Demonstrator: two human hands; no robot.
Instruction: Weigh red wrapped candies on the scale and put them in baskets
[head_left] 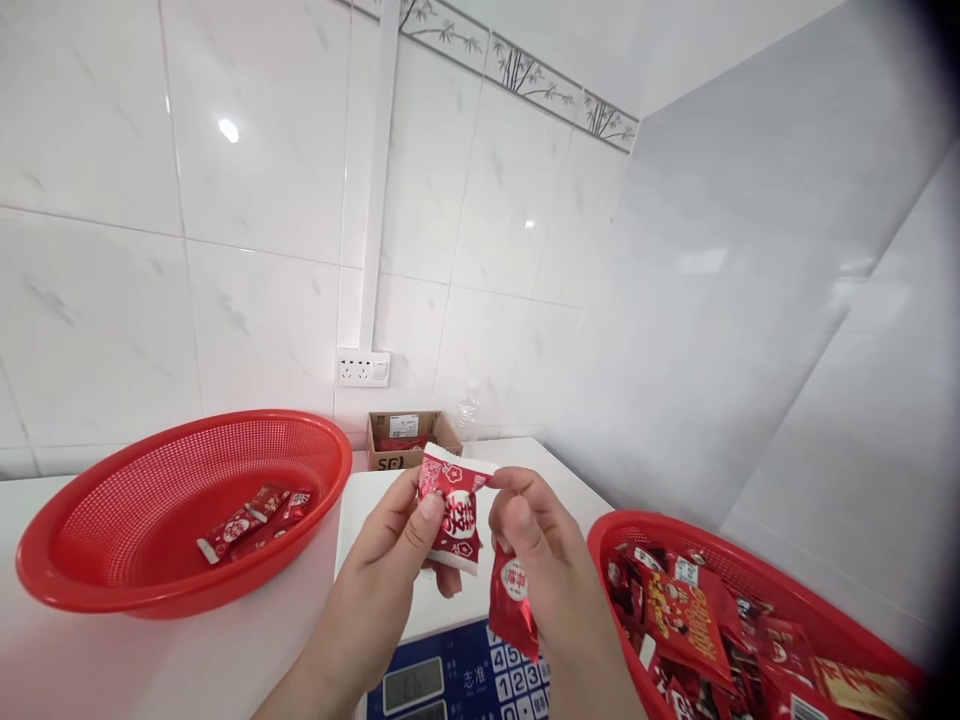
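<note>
My left hand [394, 535] pinches a red and white candy packet [459, 512] with a large double-character print, held upright over the scale. My right hand [544, 540] is closed around a second, shiny red candy packet [514, 600] with a round white emblem. Its thumb and index finger come close to the right edge of the first packet; whether they touch it, I cannot tell. Below both hands is a digital scale [472, 670] with a blue keypad panel and a grey display, partly covered by my right forearm. Its white weighing plate [375, 497] lies behind the hands.
A red perforated basket [67, 575] on the left holds several red packets [251, 522]. Another red basket [611, 530] on the right is heaped with red packets [682, 620]. Near the tiled wall stand a cardboard box [386, 462] and a clear plastic bottle [469, 412], under a socket [363, 368].
</note>
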